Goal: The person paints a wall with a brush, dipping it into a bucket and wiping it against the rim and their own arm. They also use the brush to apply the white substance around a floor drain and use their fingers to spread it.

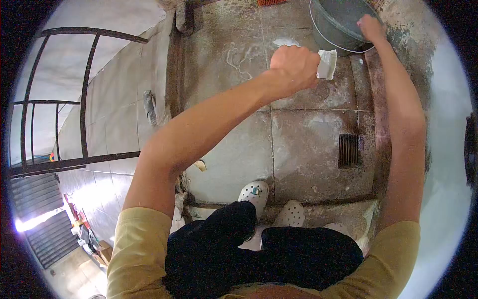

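Observation:
My left hand [294,65] is closed in a fist over the tiled floor. A white, flat, packet-like piece [326,65] with an uneven edge sticks out from its right side; the rest is hidden behind the fingers. At the upper right, my right hand [371,29] is closed at the rim of a dark grey bucket [338,37]. The bucket has a thin wire handle hanging down its near side. White suds or powder [239,60] streak the floor left of my left hand.
A floor drain grate [350,150] lies below the bucket, near a raised edge [381,114]. My white clogs [255,195] stand at the near step. Dark metal railing [84,94] is at the left. An orange brush-like thing [271,2] shows at the top.

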Demonstrator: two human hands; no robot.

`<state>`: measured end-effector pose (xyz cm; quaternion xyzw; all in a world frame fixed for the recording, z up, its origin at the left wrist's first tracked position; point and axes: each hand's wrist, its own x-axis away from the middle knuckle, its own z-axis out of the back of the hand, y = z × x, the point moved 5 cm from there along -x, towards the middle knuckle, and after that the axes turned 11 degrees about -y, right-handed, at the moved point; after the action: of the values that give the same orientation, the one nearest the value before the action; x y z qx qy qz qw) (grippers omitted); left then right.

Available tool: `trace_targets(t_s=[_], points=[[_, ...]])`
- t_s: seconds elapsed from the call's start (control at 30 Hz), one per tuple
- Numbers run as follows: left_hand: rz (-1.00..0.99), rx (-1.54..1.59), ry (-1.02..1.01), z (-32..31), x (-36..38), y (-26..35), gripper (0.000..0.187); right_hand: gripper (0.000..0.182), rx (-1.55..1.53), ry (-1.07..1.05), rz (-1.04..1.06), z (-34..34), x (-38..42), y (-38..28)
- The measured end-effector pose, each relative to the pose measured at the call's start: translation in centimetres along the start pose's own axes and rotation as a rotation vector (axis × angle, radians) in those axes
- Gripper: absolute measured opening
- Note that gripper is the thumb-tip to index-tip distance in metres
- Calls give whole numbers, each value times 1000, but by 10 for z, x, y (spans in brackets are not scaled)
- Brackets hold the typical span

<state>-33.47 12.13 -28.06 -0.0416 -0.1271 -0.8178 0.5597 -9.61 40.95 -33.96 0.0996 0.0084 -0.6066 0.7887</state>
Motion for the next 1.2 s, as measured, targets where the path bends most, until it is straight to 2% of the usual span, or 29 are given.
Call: trace_targets(t_s=[0.03,0.1,0.2,0.27,0.33,0.37,0.43,0.53,0.67,0.73,0.83,0.97,1.0,1.03,1.1,1.17,1.2], points=[[-1,-1,20,0,1,-1,24,24,0,-2,-1,10,6,-2],[-13,-36,-5,2,4,-1,24,23,-217,129,176,54,36,-22],[-48,-107,-34,-3,2,-6,23,20,-364,104,165,118,101,-78],[-56,-142,-38,-5,0,-10,23,27,-444,155,408,106,125,-89],[-74,-160,-86,-10,-1,-11,22,20,-484,302,507,124,174,-127],[-51,-166,-96,-13,-2,-13,22,20,-506,304,522,130,195,-146],[-126,-221,-71,-19,-6,-9,21,15,-393,408,496,144,232,-176],[-118,-263,-98,-27,-12,-3,20,13,-488,377,498,147,258,-191],[-119,-286,-133,-32,-16,6,23,15,-624,416,396,141,277,-183],[-222,-393,-121,-37,-14,15,24,14,-788,389,282,138,282,-173],[-212,-375,-78,-42,-18,18,23,11,-870,376,249,141,291,-166],[-205,-311,-37,-30,-9,20,21,8,-819,360,232,147,313,-166],[-178,-282,-89,-23,-5,20,22,8,-831,376,248,144,320,-165],[-154,-255,-139,-20,-5,20,26,9,-841,393,264,145,326,-164],[-179,-218,-122,-12,0,26,26,15,-845,430,232,144,336,-167],[-181,-187,-108,-7,3,30,27,29,-952,496,294,141,340,-173],[-175,-158,-90,-4,7,33,24,29,-943,501,283,146,341,-178]])
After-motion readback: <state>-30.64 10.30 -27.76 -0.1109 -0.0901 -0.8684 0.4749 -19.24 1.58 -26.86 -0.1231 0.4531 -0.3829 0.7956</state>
